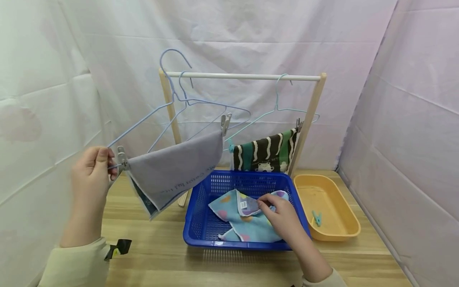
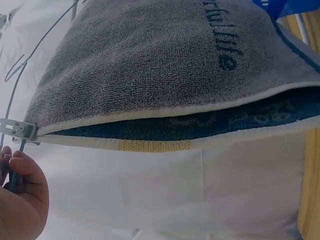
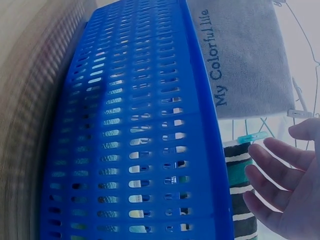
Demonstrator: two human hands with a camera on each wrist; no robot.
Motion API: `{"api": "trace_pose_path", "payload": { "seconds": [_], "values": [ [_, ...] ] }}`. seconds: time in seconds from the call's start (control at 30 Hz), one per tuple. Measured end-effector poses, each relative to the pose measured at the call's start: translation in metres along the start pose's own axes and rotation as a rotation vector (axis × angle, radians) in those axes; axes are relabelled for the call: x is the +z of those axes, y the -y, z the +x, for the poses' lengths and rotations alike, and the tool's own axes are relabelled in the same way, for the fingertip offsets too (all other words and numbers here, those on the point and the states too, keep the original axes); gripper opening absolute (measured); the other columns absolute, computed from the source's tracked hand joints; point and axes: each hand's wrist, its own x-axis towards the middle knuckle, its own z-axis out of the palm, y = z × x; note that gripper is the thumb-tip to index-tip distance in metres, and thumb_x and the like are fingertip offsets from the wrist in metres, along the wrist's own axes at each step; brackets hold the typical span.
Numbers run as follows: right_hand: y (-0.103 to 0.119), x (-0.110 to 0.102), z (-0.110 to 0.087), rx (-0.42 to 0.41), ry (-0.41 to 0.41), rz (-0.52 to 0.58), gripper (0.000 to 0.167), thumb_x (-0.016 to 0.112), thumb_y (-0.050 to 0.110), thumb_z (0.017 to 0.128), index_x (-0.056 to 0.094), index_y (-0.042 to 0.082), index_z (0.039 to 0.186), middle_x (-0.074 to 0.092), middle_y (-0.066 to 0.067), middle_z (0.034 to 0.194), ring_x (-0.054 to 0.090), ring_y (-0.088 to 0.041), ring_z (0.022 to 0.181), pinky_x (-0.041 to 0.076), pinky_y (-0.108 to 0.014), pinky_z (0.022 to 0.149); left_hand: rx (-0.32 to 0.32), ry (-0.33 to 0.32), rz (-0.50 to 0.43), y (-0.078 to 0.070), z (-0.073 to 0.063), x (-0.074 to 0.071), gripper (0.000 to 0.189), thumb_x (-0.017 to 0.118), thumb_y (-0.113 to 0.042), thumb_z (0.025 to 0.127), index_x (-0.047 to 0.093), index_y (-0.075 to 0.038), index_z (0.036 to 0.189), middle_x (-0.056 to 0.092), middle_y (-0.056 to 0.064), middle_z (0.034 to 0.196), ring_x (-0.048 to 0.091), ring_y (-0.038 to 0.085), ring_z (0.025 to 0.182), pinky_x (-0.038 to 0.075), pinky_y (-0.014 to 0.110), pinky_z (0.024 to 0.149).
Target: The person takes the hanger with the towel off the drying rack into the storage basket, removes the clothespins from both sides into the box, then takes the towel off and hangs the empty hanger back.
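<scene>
On the left, my left hand (image 1: 94, 165) grips the end of a blue clothes hanger (image 1: 141, 120). A grey towel (image 1: 175, 163) with dark lettering hangs from that hanger's lower bar, held by two grey clothespins (image 1: 225, 124). The left wrist view shows the towel folded over, its inner side dark teal. My right hand (image 1: 281, 213) hovers at a light-blue patterned towel (image 1: 233, 215) in the blue basket (image 1: 247, 245). In the right wrist view its fingers (image 3: 272, 175) are loosely bent and apart, with nothing seen between them.
Behind stands a rack with a white rail (image 1: 236, 75). Another blue hanger (image 1: 183, 85) and a mint hanger (image 1: 277, 93) hang there, the mint one carrying a striped towel (image 1: 267, 153). Right of the basket, a yellow tray (image 1: 337, 199) contains a teal clothespin (image 1: 317, 218).
</scene>
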Motion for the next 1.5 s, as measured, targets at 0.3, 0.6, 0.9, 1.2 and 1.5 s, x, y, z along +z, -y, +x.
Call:
{"api": "trace_pose_path", "payload": {
  "seconds": [0.3, 0.6, 0.9, 1.2, 1.5],
  "values": [
    [-0.003, -0.006, -0.002, 0.013, -0.065, 0.027, 0.012, 0.062, 0.024, 0.097, 0.072, 0.017, 0.098, 0.068, 0.004, 0.096, 0.061, -0.015, 0.094, 0.053, -0.044, 0.083, 0.1, 0.065, 0.057, -0.01, -0.012, 0.019, 0.032, 0.052, -0.02, 0.101, 0.056, 0.008, 0.085, 0.051, 0.006, 0.07, 0.049, 0.01, 0.049, 0.043, 0.016, 0.043],
    [-0.005, -0.012, -0.003, -0.003, -0.119, 0.037, 0.01, 0.063, 0.022, 0.097, 0.071, 0.017, 0.098, 0.067, 0.005, 0.097, 0.06, -0.015, 0.094, 0.052, -0.042, 0.083, 0.103, 0.118, -0.041, -0.016, -0.024, 0.041, 0.034, 0.051, -0.02, 0.101, 0.054, 0.01, 0.085, 0.05, 0.007, 0.069, 0.048, 0.012, 0.049, 0.042, 0.017, 0.042],
    [-0.006, -0.015, -0.006, -0.018, -0.166, 0.101, 0.013, 0.06, 0.021, 0.099, 0.071, 0.014, 0.1, 0.069, 0.004, 0.097, 0.062, -0.017, 0.097, 0.052, -0.046, 0.087, 0.153, 0.181, -0.074, -0.02, -0.034, 0.063, 0.032, 0.049, -0.019, 0.102, 0.054, 0.008, 0.085, 0.049, 0.008, 0.069, 0.048, 0.012, 0.05, 0.043, 0.019, 0.042],
    [-0.005, -0.017, -0.013, -0.093, -0.306, 0.137, 0.013, 0.058, 0.017, 0.1, 0.07, 0.013, 0.102, 0.069, 0.006, 0.092, 0.06, -0.01, 0.089, 0.051, -0.025, 0.074, 0.284, 0.181, -0.018, -0.023, -0.046, 0.08, 0.028, 0.048, -0.012, 0.103, 0.057, 0.007, 0.083, 0.048, 0.009, 0.069, 0.048, 0.011, 0.05, 0.041, 0.017, 0.041],
    [-0.001, -0.029, -0.017, -0.122, -0.414, 0.209, 0.015, 0.056, 0.013, 0.101, 0.07, 0.009, 0.102, 0.069, 0.005, 0.091, 0.061, -0.009, 0.088, 0.047, -0.015, 0.077, 0.197, 0.188, -0.031, -0.02, -0.06, 0.092, 0.03, 0.049, -0.014, 0.103, 0.057, 0.004, 0.081, 0.049, 0.009, 0.065, 0.046, 0.011, 0.047, 0.041, 0.018, 0.039]
  ]
}}
